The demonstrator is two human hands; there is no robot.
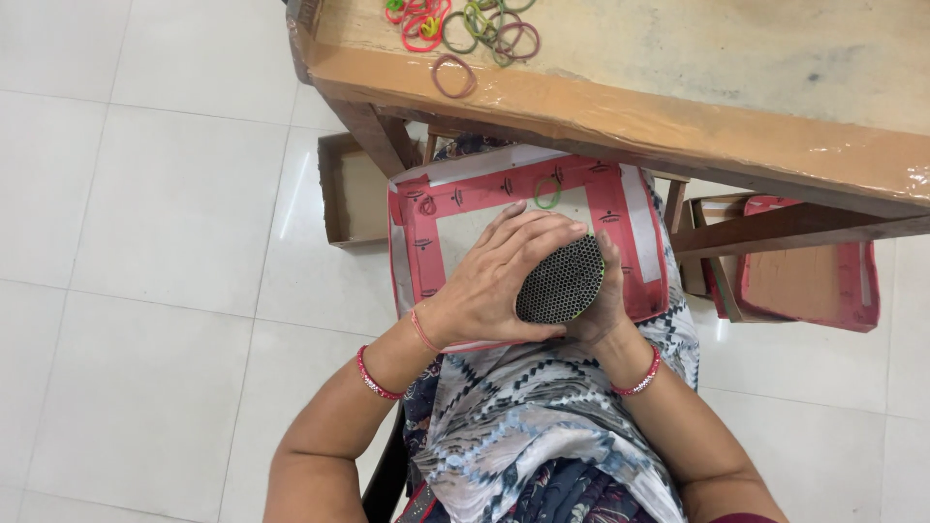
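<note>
Left hand fingers over dark bundle; right hand beneath

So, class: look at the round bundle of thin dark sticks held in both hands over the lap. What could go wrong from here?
1. The bundle is gripped only by the left hand and right hand; if either loosens, sticks may slide out onto the red tray or the floor.
2. A green band lies loose on the tray and could roll off.
3. The band near the table's edge might fall.
</note>
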